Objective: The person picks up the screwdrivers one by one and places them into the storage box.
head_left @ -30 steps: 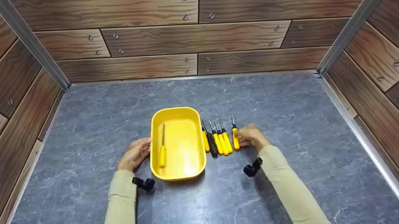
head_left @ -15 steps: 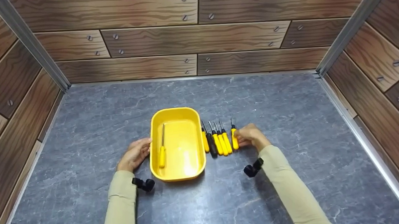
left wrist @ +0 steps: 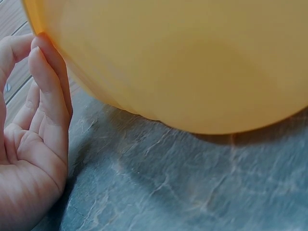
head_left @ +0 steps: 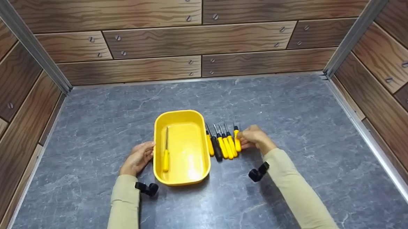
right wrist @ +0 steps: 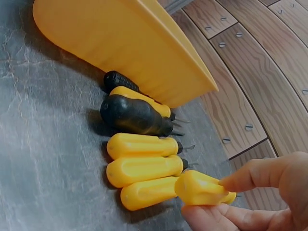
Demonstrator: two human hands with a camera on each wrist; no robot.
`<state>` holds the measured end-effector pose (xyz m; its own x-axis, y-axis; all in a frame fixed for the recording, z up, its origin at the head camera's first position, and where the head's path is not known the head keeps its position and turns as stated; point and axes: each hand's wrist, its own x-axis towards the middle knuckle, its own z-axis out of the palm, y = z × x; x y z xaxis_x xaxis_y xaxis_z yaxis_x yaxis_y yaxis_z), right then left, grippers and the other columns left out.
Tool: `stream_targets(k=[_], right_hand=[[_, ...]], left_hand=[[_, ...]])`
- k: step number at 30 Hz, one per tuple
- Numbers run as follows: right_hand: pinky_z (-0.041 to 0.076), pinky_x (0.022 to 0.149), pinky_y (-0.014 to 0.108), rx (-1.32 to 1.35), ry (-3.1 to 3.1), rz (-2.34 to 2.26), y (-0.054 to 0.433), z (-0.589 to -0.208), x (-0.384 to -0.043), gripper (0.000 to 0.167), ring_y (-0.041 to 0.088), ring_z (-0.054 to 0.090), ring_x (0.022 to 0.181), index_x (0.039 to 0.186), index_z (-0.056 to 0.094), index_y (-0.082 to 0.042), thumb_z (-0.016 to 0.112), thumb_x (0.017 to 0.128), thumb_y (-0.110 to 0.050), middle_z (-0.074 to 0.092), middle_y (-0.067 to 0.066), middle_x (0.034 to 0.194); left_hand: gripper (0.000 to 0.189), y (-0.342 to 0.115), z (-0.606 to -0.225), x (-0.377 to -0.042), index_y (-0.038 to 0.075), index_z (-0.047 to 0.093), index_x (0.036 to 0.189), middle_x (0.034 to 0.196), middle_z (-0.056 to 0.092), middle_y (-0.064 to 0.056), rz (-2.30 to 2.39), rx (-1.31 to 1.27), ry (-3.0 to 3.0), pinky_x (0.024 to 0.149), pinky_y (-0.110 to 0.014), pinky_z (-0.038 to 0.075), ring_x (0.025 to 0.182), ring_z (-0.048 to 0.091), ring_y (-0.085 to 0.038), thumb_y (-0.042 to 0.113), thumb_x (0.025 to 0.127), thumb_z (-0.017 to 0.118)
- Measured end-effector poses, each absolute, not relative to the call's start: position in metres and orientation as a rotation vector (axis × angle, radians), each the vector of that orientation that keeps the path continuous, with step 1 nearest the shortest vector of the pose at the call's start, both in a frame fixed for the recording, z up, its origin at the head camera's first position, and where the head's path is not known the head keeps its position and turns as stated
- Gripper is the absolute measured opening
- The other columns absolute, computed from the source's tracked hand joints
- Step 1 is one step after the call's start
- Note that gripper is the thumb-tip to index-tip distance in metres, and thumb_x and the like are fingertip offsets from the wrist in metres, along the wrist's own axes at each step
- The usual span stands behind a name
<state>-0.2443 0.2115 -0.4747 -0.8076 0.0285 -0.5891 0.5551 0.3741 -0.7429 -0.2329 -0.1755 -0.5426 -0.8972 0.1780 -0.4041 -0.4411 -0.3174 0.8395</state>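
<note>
A yellow plastic bin [head_left: 183,182] stands upright on the grey table, one yellow-handled screwdriver [head_left: 165,158] lying inside at its left. My left hand [head_left: 139,158] holds the bin's left rim between thumb and fingertips; up close, the left wrist view shows those fingertips at the edge of the wall. Over on the right, my right hand [head_left: 256,138] pinches the yellow handle of another screwdriver [right wrist: 199,187], its shaft pointing away. Between that one and the bin lie several more screwdrivers side by side, among them a thick black-handled one [right wrist: 132,115] and yellow-handled ones [right wrist: 142,145].
Close against the bin's right wall, the right wrist view shows a slim black ribbed handle [right wrist: 120,81]. Wood-patterned panels [head_left: 200,39] with metal corner rails surround the marbled grey tabletop [head_left: 119,105] at the back and both sides.
My right hand has drawn its screwdriver slightly left, closer to the row. The left hand and the bin stay in place.
</note>
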Motion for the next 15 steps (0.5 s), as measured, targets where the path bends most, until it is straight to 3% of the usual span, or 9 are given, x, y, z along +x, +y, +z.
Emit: stream_targets(k=[9,15], right_hand=[[0.058,0.057,0.021,0.441,2.126,-1.509,0.206,-0.469,-0.243,0.004,0.009,0.059,0.055,0.087,0.058,0.0,0.054,0.084,0.0,0.058,0.001,0.064],[0.06,0.061,0.022,0.401,2.122,-1.511,0.2,-0.458,-0.239,0.011,0.008,0.059,0.057,0.093,0.059,0.004,0.055,0.084,-0.002,0.057,0.001,0.066]], left_hand=[[0.018,-0.176,-0.542,-0.232,0.012,0.064,0.083,0.071,0.069,0.006,2.263,-0.332,1.515,0.06,-0.012,0.05,0.064,0.061,-0.002,0.008,0.095,0.051],[0.02,-0.176,-0.543,-0.233,0.013,0.064,0.082,0.071,0.068,0.007,2.263,-0.338,1.516,0.06,-0.012,0.049,0.063,0.06,-0.002,0.007,0.095,0.05]])
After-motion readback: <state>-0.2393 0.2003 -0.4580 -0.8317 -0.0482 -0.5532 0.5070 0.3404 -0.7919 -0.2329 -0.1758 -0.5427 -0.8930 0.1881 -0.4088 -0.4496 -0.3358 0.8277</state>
